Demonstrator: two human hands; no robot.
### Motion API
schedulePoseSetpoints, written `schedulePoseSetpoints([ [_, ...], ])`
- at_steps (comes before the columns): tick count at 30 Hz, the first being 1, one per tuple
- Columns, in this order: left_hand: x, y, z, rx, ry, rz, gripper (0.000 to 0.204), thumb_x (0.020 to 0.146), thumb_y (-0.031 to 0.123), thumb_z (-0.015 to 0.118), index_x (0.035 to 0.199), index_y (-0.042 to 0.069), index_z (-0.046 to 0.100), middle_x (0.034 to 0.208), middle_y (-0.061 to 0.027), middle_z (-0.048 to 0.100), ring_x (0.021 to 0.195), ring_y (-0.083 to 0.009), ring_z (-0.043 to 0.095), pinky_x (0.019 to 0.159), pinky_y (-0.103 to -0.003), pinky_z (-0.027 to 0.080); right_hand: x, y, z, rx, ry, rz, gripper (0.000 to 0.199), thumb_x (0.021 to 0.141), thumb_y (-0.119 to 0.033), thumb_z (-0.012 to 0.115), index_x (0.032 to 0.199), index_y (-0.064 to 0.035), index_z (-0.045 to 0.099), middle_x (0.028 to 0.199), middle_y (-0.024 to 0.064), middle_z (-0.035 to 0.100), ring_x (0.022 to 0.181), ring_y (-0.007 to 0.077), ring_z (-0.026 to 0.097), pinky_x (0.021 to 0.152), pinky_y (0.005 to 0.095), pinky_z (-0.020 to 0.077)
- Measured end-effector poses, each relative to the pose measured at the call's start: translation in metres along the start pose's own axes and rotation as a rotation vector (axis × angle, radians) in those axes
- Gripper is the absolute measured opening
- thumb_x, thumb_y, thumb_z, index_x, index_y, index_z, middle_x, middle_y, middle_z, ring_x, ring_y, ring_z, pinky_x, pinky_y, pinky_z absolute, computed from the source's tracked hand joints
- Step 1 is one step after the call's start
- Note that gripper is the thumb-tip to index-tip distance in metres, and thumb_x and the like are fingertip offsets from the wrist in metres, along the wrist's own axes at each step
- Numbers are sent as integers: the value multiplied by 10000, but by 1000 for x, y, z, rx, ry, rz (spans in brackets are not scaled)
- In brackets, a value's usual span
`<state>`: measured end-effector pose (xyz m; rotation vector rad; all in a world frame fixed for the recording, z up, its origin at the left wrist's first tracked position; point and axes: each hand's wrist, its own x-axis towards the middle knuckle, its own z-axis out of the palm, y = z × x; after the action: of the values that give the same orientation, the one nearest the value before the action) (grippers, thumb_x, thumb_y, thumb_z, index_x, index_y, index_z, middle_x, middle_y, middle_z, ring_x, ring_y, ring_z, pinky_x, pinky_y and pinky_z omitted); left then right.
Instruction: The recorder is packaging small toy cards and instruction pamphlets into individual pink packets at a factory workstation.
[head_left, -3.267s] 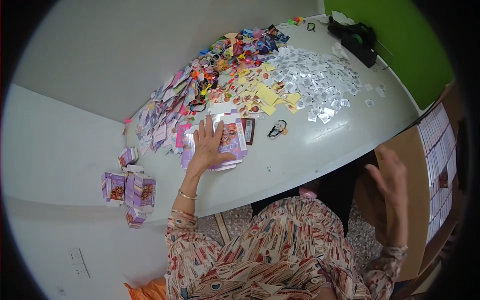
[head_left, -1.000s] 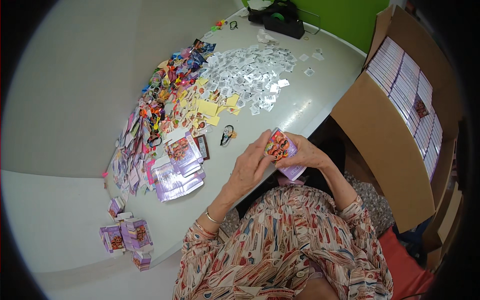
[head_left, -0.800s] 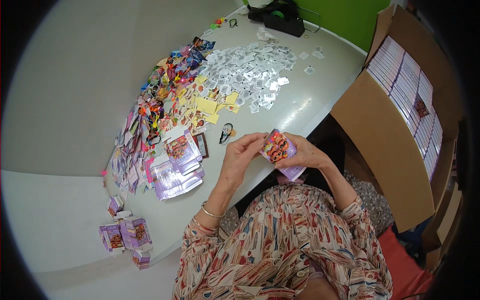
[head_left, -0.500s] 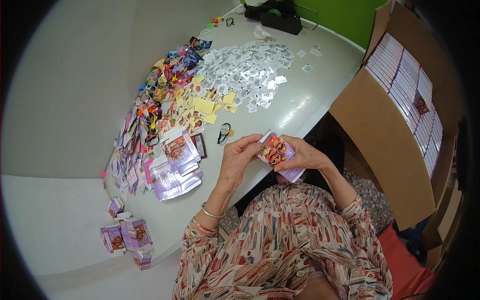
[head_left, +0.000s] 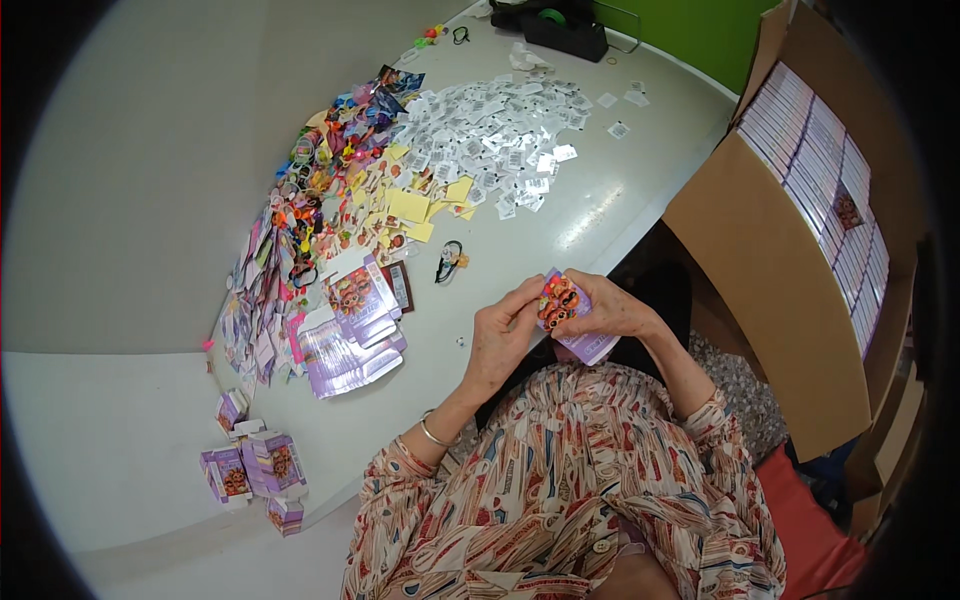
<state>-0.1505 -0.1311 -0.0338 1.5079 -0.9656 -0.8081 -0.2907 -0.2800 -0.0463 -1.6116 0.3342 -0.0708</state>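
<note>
Left hand: your left hand pinched the left edge of a small purple carton, grip narrow on its flap.
Right hand: your right hand cupped the same carton from the right, fingers wrapped around it, grip closed on the box.
Carton: you held it above your lap, just off the near edge of the table, its printed face turned up.
Change: a few seconds before, your left hand had lain flat on the flat purple carton blanks and your right had hung out toward the cardboard box; over the last second both hands stayed on the carton with only small finger shifts, so the work looked like closing or shaping one box.
Near left corner: several folded purple cartons stood together there.
Middle of table: a black hair tie lay just beyond the blanks.
Far side: a heap of colourful hair ties, yellow cards and a spread of white labels.
Cardboard box: it stood open at your right, rows of packed cartons on edge inside.
</note>
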Motion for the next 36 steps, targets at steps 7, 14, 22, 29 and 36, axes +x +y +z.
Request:
schedulePoseSetpoints([
  [7,17,14,-16,-402,54,-373,208,915,60,596,1106,-4,647,992,-46,681,889,-96,621,833,-256,498,-1,-18,-17,88,-6,77,720,806,-337,754,1344,-24,392,1061,118,627,958,163,581,845,312,463],
  [14,21,4,-8,-1008,14,-504,295,919,100,609,1181,-26,560,1087,-96,635,976,-159,628,918,-320,515,11,-7,1,-163,335,-457,1122,566,-381,901,1433,-23,285,1367,133,435,1193,275,484,1018,382,378],
  [22,36,-26,-81,882,375,313,357,800,123,698,1118,-3,597,1084,-149,597,941,-322,564,791,-388,471,3,-23,-14,-605,575,-233,803,665,-260,821,1288,4,390,1172,203,528,1124,343,519,983,386,411],
  [29,49,-44,-85,924,339,181,303,785,113,702,1063,30,614,1043,-144,597,906,-285,563,830,-360,458,-2,-40,-14,-914,513,-108,803,646,-215,810,1283,23,383,1086,187,540,1005,363,528,876,419,442],
  [36,62,-53,-105,539,275,31,153,796,23,669,945,5,643,801,-33,651,669,-102,586,614,-244,467,-1,-48,-11,-1065,427,-57,770,640,-199,806,1263,4,402,1062,161,547,942,326,536,831,403,448],
])
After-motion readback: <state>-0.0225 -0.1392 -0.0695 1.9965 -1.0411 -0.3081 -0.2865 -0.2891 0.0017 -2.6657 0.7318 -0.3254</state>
